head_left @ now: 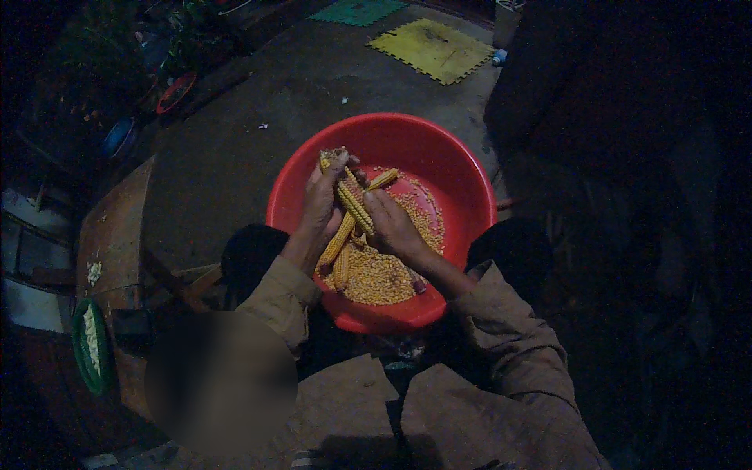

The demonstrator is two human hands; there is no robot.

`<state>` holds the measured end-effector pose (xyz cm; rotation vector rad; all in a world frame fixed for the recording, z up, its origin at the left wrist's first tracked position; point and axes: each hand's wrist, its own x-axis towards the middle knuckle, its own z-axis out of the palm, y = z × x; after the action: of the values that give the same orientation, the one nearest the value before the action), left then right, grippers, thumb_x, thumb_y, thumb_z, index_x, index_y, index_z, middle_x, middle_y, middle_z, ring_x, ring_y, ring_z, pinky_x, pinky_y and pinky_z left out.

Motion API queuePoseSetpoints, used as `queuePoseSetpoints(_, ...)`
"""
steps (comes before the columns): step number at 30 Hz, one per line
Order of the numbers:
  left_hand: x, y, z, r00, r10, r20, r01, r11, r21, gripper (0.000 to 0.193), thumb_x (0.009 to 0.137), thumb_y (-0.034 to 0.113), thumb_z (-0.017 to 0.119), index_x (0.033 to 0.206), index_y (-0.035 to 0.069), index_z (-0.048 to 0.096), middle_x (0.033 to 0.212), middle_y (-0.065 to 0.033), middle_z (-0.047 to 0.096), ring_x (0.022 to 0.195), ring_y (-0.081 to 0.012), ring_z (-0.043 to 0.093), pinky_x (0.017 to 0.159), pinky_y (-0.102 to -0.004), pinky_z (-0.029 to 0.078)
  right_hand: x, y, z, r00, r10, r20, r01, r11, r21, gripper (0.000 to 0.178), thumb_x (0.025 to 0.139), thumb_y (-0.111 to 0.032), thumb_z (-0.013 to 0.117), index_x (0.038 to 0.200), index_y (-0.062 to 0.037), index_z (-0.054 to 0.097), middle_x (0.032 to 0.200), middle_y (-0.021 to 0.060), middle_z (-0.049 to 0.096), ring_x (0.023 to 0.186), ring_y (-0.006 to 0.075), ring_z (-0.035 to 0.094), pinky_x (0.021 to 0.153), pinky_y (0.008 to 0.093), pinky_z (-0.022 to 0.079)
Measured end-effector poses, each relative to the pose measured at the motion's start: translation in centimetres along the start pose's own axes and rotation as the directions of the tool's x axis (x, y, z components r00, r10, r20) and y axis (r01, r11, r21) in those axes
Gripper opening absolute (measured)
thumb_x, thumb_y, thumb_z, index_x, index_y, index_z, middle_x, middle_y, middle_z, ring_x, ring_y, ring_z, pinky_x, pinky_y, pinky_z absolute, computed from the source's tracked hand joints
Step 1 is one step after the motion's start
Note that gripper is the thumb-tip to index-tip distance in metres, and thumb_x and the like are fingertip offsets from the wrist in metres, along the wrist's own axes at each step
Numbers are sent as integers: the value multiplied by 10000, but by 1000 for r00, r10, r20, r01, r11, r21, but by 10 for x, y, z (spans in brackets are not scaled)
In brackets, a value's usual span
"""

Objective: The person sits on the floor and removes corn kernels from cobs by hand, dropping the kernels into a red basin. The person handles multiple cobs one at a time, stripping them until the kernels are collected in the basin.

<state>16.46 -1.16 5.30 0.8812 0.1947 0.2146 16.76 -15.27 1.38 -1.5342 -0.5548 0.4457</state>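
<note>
Corn cob point(354, 201) partly behind hands point(393, 225)

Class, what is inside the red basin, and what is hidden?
Loose yellow kernels and corn cobs lie inside the red basin. The kernels, cobs, left hand and right hand hide part of its bottom; anything beneath is unseen.

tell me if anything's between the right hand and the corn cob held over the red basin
Nothing visible: the right hand is directly on the corn cob, which the left hand also holds.
</note>
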Motion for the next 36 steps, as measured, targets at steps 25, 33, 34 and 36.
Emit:
queuePoseSetpoints(25, 3, -4, -4, 998, 18, -60, -16, 999, 45, 218, 914, 290, 571, 868, 130, 430, 657, 13, 433, 550, -96, 438, 487, -262, 406, 1, 6, 18, 981, 195, -18, -170, 894, 415, 512, 973, -445, 317, 946, -6, 580, 778, 122, 615, 619, 184, 565, 574, 347, 455)
queuePoseSetpoints(33, 0, -4, 1, 997, -1, -75, 7, 997, 80, 317, 916, 406, 543, 858, 115, 432, 657, 1, 440, 539, -108, 458, 467, -265, 428, -1, -3, 13, 998, -64, -6, 62, 987, -147, 495, 966, -436, 355, 1121, 11, 500, 827, 145, 635, 702, 209, 622, 635, 357, 490)
queuePoseSetpoints(34, 1, -5, -1, 998, 1, -65, 4, 997, 78, 325, 918, 408, 539, 863, 109, 423, 658, -7, 439, 534, -112, 463, 467, -267, 434, 1, 0, 12, 992, -129, -11, 124, 972, -202, 492, 966, -432, 359, 1129, 11, 498, 837, 149, 636, 715, 212, 624, 649, 358, 492)
queuePoseSetpoints(36, 3, -6, -3, 999, 9, -48, -6, 997, 72, 332, 919, 410, 535, 869, 104, 415, 658, -15, 438, 531, -117, 469, 468, -270, 439, 9, 9, 11, 957, -291, -20, 270, 912, -310, 491, 969, -426, 359, 1130, 14, 505, 855, 158, 637, 736, 221, 626, 673, 358, 495)
